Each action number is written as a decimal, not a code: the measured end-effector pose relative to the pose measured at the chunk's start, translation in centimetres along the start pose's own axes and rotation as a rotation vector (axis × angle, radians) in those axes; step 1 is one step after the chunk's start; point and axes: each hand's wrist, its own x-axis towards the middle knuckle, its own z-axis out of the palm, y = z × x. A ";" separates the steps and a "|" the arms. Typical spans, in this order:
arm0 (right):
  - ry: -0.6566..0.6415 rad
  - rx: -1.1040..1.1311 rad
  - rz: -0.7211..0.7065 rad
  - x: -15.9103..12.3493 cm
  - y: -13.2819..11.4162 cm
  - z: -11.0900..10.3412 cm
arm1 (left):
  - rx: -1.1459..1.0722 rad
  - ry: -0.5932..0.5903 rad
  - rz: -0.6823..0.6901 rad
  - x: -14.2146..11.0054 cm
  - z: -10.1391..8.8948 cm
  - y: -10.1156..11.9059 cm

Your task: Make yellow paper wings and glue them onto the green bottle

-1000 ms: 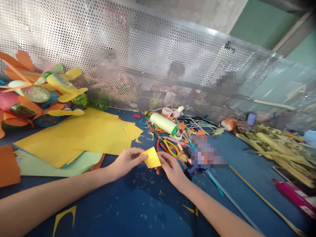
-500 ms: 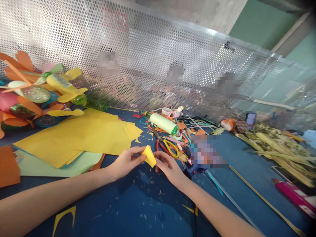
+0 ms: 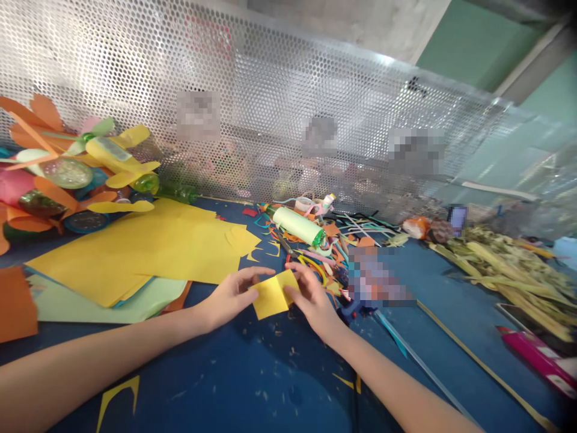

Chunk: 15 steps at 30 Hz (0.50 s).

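A small yellow paper piece (image 3: 273,294) with a crease down its middle is held between both my hands just above the blue tabletop (image 3: 252,385). My left hand (image 3: 232,293) pinches its left edge with thumb and fingers. My right hand (image 3: 310,297) pinches its right edge, fingers curled over the top. Red-and-yellow-handled scissors (image 3: 306,266) lie right behind my right hand.
Large yellow sheets (image 3: 148,249) over green and orange paper lie at left. Paper flowers (image 3: 67,171) stand at far left. A green-wrapped roll (image 3: 300,225) sits among paper scraps by the perforated metal screen (image 3: 270,102). Dried leaves (image 3: 509,264) and a pink object (image 3: 538,356) lie at right.
The yellow piece was folded up into a narrow wedge half a second ago; now it is opened out flatter, showing a centre crease, and my hands have spread slightly apart.
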 end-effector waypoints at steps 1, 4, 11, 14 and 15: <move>0.058 -0.015 -0.019 0.1 -0.1 0.0 | -0.001 0.014 -0.001 0.0 -0.1 0.1; 0.153 -0.063 -0.071 0.1 0.0 -0.1 | -0.083 -0.006 0.009 0.0 -0.2 0.5; 0.104 -0.219 -0.113 -0.2 0.2 -0.1 | -0.150 -0.158 -0.061 -0.1 0.0 0.8; 0.101 -0.303 -0.157 -0.4 0.3 0.0 | -0.085 -0.193 -0.019 0.2 0.2 0.1; 0.105 -0.322 -0.171 -0.4 0.3 0.0 | -0.066 -0.202 -0.011 0.3 0.2 -0.1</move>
